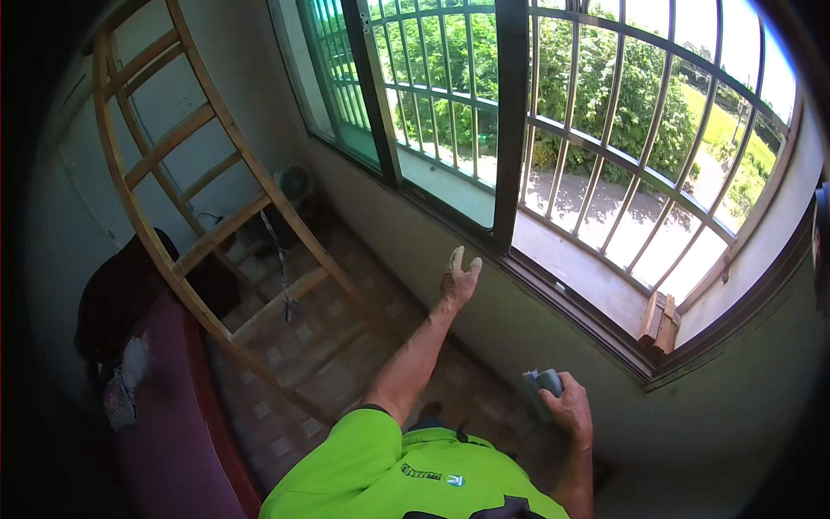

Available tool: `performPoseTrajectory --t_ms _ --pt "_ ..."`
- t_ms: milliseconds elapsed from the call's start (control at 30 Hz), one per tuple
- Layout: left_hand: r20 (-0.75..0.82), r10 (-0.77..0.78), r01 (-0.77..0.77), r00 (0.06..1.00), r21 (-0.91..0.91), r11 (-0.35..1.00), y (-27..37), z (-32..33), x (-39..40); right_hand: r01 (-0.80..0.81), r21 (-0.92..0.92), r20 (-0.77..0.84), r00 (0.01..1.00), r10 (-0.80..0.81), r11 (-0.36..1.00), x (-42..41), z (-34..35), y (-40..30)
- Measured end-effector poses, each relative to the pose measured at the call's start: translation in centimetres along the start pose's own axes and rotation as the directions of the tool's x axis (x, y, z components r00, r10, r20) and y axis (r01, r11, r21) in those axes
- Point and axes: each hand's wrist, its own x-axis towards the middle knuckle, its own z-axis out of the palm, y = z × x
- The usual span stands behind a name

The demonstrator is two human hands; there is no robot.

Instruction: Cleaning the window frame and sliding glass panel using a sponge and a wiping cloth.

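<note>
My left hand point(460, 284) reaches forward below the sliding window's frame point(447, 213). Its fingers are spread, with pale dust on them, and nothing is in its grasp. Whether the fingertips touch the wall point(415, 224) is not clear. Lower and to the right, my right hand point(572, 407) grips a grey hand tool point(550, 383) with a rounded back, perhaps a sanding block or float; its lower side is blurred. The tool is close to the wall under the open part of the window, and contact cannot be told.
A wooden stepladder point(170, 150) stands at the left on the tiled floor point(279, 383), a cord hanging from a rung. Nearby is a purple covered surface point(165, 415) with a plastic bag point(122, 399). Metal bars point(639, 172) span the window; wood pieces point(661, 322) rest in its corner.
</note>
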Motion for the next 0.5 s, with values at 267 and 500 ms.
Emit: performPoseTrajectory --t_ms 267,500 --pt "0.939 0.308 -0.275 0.152 -0.259 0.926 -0.5 2.6 -15.4 -0.018 0.231 -0.417 0.902 0.116 0.973 6.3 0.6 -3.6" --pt "0.807 -0.501 0.251 0.314 0.438 0.863 -17.1 -13.5 -20.2 -0.206 0.071 -0.193 0.957 0.217 0.976 7.7 6.2 -5.6"
